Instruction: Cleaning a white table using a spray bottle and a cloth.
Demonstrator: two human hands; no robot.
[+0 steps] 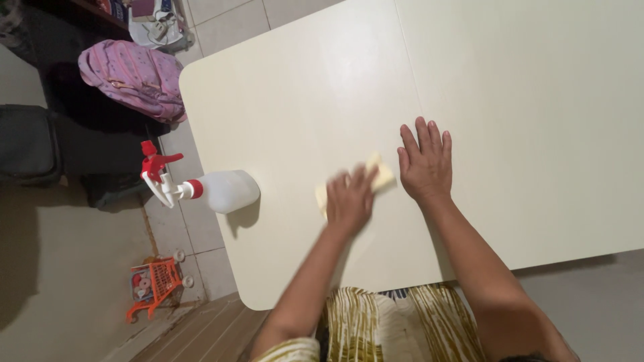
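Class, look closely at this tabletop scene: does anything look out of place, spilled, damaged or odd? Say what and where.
Nothing looks spilled or damaged. The white spray bottle stands close to the table edge. The left hand presses a pale cloth; the right hand lies flat beside it.

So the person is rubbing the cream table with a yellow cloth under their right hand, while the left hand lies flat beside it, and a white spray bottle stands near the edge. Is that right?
Not quite: the hands are swapped. In the head view the yellow cloth is under the left hand, which is blurred, and the right hand lies flat on the cream table beside it. The white spray bottle with the red trigger does stand near the table's edge.
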